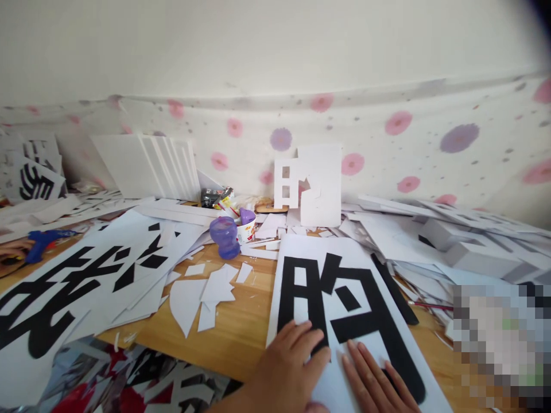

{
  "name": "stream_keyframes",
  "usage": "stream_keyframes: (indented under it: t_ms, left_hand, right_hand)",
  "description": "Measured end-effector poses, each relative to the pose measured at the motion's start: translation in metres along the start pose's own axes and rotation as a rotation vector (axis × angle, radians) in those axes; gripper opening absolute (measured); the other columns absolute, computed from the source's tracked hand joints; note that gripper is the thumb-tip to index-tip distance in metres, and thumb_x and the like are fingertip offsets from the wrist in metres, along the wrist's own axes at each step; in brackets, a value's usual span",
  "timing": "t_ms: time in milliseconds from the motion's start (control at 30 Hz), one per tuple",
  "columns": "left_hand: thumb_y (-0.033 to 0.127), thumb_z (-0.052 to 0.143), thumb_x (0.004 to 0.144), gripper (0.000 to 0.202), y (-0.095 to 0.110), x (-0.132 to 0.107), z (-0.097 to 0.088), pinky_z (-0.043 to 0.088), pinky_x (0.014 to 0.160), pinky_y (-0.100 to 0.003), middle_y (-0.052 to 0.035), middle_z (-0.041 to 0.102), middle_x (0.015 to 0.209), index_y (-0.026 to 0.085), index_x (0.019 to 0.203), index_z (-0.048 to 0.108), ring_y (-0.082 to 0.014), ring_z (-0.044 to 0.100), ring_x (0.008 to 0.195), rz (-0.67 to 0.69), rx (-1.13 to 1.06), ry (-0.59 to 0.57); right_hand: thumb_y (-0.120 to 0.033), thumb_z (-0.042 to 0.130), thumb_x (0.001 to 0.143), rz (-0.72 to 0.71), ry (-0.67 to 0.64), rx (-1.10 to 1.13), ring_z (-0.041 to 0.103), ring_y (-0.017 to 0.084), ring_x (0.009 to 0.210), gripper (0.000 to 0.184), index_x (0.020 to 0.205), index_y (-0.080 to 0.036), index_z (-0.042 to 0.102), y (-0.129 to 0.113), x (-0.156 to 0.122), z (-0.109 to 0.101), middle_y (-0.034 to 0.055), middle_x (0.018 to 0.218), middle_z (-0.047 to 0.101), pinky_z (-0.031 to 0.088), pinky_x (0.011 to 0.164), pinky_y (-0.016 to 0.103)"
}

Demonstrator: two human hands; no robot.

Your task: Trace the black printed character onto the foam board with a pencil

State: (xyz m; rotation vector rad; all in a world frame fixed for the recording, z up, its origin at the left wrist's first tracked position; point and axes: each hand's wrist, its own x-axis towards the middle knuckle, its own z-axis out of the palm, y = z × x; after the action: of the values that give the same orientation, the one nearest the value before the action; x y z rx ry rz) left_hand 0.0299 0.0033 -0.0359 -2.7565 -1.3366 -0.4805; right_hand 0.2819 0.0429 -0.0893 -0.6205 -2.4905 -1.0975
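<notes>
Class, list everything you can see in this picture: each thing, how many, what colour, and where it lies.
printed sheet: one, white with a large black character, front of the table, under both hands
large printed sheets: several, white with black strokes, overlapping at left
paper scraps: many, white, on bare wood at centre
table: one, brown wood
purple container: one, translucent purple, centre back
glue gun: one, blue, far left
cut-out board: one, white, leaning upright against the cloth
cloth: one, white with pink and purple flowers, along the wall
left hand: flat on the printed sheet
right hand: flat on the printed sheet, beside the left
</notes>
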Motion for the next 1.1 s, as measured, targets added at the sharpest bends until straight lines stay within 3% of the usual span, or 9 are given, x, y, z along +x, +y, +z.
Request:
stream_keyframes:
  t_ms: [67,100,167,300,433,633,767,967,1100]
  left_hand:
    - [0.025,0.049,0.092,0.017,0.012,-0.006,0.022,0.043,0.099,-0.035,0.0018,0.070,0.109,0.025,0.104,0.061,-0.0199,0.060,0.109,0.022,0.131,0.215]
    - [0.023,0.048,0.092,0.014,0.016,-0.008,0.031,0.045,0.095,-0.032,0.0028,0.071,0.102,0.024,0.097,0.062,-0.0191,0.062,0.104,0.060,0.183,0.270]
    - [0.023,0.047,0.092,0.017,0.022,-0.010,0.045,0.047,0.090,-0.030,0.0005,0.070,0.109,0.022,0.098,0.062,-0.0198,0.062,0.104,0.111,0.301,0.313]
    - [0.028,0.040,0.095,0.041,0.027,-0.013,0.040,0.043,0.096,-0.040,-0.0083,0.045,0.145,0.016,0.134,0.047,-0.0294,0.046,0.127,0.154,0.446,0.132]
    - [0.023,0.035,0.095,0.051,0.031,-0.013,0.025,0.037,0.104,-0.044,-0.0085,0.027,0.155,0.014,0.145,0.032,-0.0308,0.031,0.137,0.109,0.415,-0.020]
    - [0.006,0.037,0.085,0.056,0.035,-0.009,0.025,0.043,0.098,-0.048,-0.0073,0.037,0.150,0.015,0.141,0.040,-0.0303,0.040,0.132,0.124,0.454,-0.056]
    - [0.000,0.036,0.082,0.063,0.033,-0.009,0.028,0.041,0.100,-0.051,-0.0043,0.035,0.152,0.019,0.142,0.039,-0.0288,0.035,0.135,0.086,0.440,-0.068]
    - [0.001,0.035,0.084,0.062,0.029,-0.010,0.028,0.038,0.102,-0.051,-0.0052,0.036,0.151,0.021,0.142,0.039,-0.0286,0.035,0.136,0.089,0.392,-0.100]
    - [0.011,0.034,0.092,0.052,0.031,-0.008,0.024,0.037,0.103,-0.052,-0.0079,0.033,0.152,0.020,0.143,0.036,-0.0298,0.032,0.138,0.085,0.334,-0.112]
  right_hand:
    - [-0.024,0.043,0.078,0.023,-0.031,0.019,0.034,0.031,0.134,0.048,0.124,-0.021,0.060,-0.001,-0.001,-0.001,0.0080,0.130,0.059,0.040,0.088,0.042]
    - [-0.022,0.043,0.077,0.036,-0.045,0.029,0.034,0.031,0.135,0.050,0.125,-0.020,0.059,-0.002,-0.001,-0.002,0.0081,0.131,0.058,0.040,0.089,0.042]
    - [-0.017,0.044,0.075,0.060,-0.070,0.048,0.034,0.030,0.135,0.053,0.126,-0.020,0.057,-0.004,-0.001,-0.005,0.0084,0.133,0.056,0.041,0.090,0.043]
    - [-0.014,0.046,0.073,0.147,-0.143,0.144,0.036,0.028,0.133,0.059,0.132,-0.017,0.052,-0.011,0.003,-0.016,0.0094,0.140,0.050,0.041,0.094,0.045]
    - [-0.026,0.048,0.076,0.246,-0.218,0.285,0.034,0.029,0.134,0.062,0.137,-0.012,0.046,-0.014,0.009,-0.028,0.0123,0.145,0.043,0.040,0.097,0.047]
    - [-0.034,0.052,0.083,0.285,-0.318,0.380,0.032,0.028,0.136,0.064,0.142,-0.013,0.039,-0.009,0.016,-0.041,0.0122,0.148,0.038,0.036,0.103,0.046]
    - [-0.040,0.053,0.084,0.293,-0.413,0.470,0.024,0.029,0.140,0.075,0.148,-0.011,0.027,-0.005,0.017,-0.046,0.0151,0.153,0.025,0.030,0.108,0.047]
    - [-0.039,0.055,0.083,0.380,-0.517,0.515,0.016,0.030,0.142,0.081,0.150,-0.014,0.017,0.000,0.004,-0.046,0.0152,0.156,0.014,0.021,0.111,0.051]
    - [-0.036,0.057,0.082,0.389,-0.545,0.500,0.018,0.030,0.142,0.082,0.150,-0.015,0.017,0.011,-0.009,-0.049,0.0149,0.155,0.016,0.018,0.112,0.050]
